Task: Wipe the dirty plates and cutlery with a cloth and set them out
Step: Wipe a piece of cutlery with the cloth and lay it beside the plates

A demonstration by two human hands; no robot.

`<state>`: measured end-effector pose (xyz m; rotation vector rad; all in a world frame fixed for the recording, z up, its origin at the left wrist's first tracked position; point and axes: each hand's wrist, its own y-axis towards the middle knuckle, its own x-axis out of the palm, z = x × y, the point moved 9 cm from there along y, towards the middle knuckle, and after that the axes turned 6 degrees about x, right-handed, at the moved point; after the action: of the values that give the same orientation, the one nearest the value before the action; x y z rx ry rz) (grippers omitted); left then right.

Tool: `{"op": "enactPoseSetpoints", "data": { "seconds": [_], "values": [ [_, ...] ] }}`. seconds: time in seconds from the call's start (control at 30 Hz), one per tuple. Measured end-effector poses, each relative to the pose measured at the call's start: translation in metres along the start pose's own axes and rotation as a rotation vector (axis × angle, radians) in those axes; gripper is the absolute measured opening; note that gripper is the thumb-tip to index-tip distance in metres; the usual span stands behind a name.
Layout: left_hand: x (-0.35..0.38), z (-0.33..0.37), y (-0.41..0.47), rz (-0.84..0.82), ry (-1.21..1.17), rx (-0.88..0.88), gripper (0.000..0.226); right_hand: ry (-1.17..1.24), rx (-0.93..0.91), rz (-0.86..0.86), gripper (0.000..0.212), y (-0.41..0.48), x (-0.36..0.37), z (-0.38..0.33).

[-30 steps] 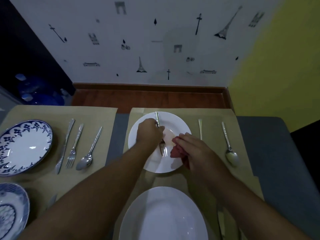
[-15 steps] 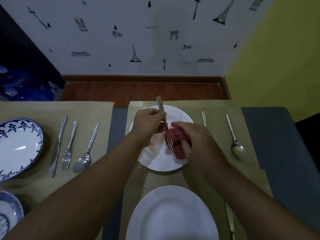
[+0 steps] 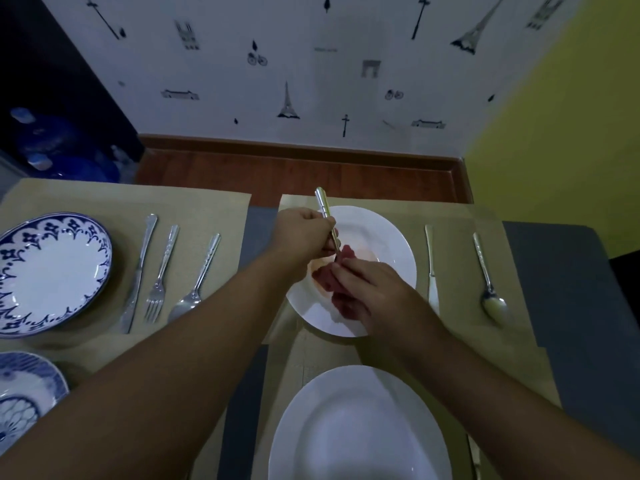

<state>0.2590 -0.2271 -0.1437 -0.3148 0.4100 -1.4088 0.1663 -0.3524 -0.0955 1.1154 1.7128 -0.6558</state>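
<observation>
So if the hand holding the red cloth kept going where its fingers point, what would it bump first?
Probably the left hand, which grips the fork just beyond the fingers of the right hand. The fork's tines are hidden in the red cloth. Depth is unclear.

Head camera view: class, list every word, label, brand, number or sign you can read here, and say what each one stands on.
No text can be read anywhere.
Wallpaper: drawings only; one faint grey mark high in the middle may be lettering, too blurred to read.
Blue bottles: no label legible.
White plate and fork: no stamp or mark can be made out.
</observation>
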Motion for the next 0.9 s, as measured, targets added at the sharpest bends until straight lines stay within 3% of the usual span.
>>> {"op": "enactPoseSetpoints", "data": {
  "seconds": [0.1,0.27,0.47,0.57,0.73,0.9],
  "values": [
    [0.000,-0.001,-0.002,-0.023,-0.030,-0.015,0.010,-0.039,-0.049,-0.027,0.053,0.002,0.002,-0.002],
    [0.001,0.003,-0.003,-0.030,0.022,0.019,0.013,0.048,-0.017,0.113,0.046,0.022,-0.007,0.000],
    [-0.010,0.027,0.008,-0.023,-0.057,0.080,0.010,0.060,0.012,-0.067,0.033,-0.022,0.033,0.012],
    [-0.014,0.030,0.013,-0.016,0.085,0.135,0.010,0.029,0.041,0.009,0.040,-0.030,0.014,0.014],
    [-0.012,0.003,0.014,-0.016,0.090,0.050,0.015,0.068,0.133,0.139,0.033,-0.034,-0.018,0.023],
    [0.007,-0.016,0.002,-0.041,-0.041,-0.082,0.018,0.093,0.155,0.146,0.044,-0.028,-0.018,0.025]
  ]
}}
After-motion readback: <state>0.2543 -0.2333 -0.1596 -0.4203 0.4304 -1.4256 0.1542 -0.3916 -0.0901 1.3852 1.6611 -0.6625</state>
